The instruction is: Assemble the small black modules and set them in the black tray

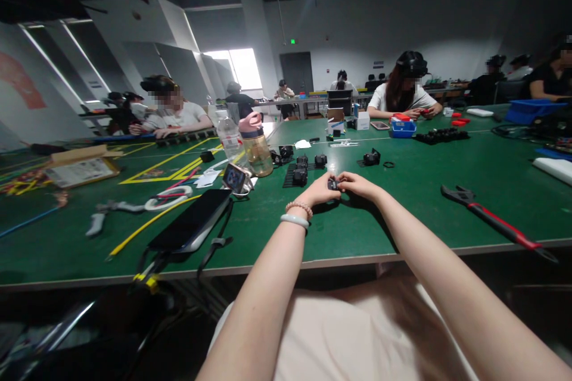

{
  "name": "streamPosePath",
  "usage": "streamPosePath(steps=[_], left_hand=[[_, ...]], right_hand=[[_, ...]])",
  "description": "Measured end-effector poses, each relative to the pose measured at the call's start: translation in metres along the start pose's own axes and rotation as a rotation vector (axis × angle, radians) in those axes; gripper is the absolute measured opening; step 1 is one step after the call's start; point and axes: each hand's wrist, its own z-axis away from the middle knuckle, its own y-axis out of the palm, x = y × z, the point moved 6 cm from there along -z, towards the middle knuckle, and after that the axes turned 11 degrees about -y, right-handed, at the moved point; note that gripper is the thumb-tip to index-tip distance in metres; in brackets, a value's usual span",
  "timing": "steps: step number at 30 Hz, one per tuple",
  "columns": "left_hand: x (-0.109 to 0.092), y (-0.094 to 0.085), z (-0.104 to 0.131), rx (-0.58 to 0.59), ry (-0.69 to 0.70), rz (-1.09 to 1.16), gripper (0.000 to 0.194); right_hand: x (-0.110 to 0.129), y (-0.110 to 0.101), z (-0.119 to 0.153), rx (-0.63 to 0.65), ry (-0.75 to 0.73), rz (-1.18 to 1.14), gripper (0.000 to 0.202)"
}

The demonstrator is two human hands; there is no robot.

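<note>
Head view, small dark blocky part: between the left hand and right hand, touching both, neither nearer; long axis too small to tell.
Left hand: nearly closed, fingers curled round its left side.
Right hand: fingertips pinched on its right edge.
Black box-shaped pieces: beyond the left hand, on the green-topped bench.

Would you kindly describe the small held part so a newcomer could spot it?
Over the green table, the left hand and right hand meet near the picture's middle. The small dark part sits between them; unlike the black pieces lying nearby, it is held.
</note>
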Motion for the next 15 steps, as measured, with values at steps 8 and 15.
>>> streamPosePath(steps=[8, 15], left_hand=[[0.0009, -0.0007, -0.0009, -0.01, 0.012, 0.003, 0.045], [0.0017, 0.0001, -0.002, -0.007, 0.029, -0.02, 0.044]], right_hand=[[0.0047, -0.0005, 0.003, -0.008, 0.009, 0.072, 0.019], [0.0054, -0.0019, 0.0039, -0.012, 0.04, 0.108, 0.022]])
